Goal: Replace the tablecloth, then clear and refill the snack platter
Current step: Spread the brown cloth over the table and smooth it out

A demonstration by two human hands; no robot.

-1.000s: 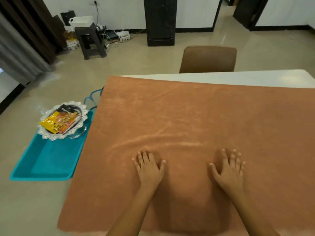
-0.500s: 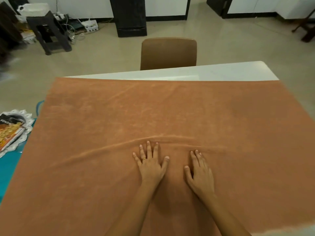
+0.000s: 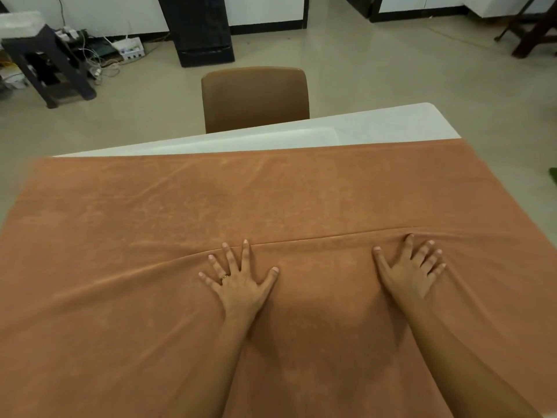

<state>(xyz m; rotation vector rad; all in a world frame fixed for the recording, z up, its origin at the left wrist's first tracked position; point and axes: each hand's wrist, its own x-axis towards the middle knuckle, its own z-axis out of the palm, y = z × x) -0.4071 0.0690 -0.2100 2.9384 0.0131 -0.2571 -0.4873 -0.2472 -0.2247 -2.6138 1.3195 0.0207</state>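
Note:
An orange-brown tablecloth point(image 3: 211, 212) lies spread over most of the white table point(image 3: 376, 128), whose far strip stays bare. My left hand point(image 3: 241, 282) presses flat on the cloth near the middle, fingers spread, a ring on one finger. My right hand point(image 3: 413, 267) presses flat to its right, fingers spread too. A long crease runs across the cloth just beyond both sets of fingertips. The snack platter is out of view.
A brown chair point(image 3: 256, 98) stands at the table's far side. A dark stool point(image 3: 45, 64) with cables and a power strip point(image 3: 129, 48) sits on the floor at the back left. A black cabinet point(image 3: 199, 28) stands behind the chair. Dark wooden legs point(image 3: 530, 28) show at the top right.
My view has swung right, so the platter and blue tray left the frame. My right hand slid out to the right, and the crease ahead of my fingers grew longer.

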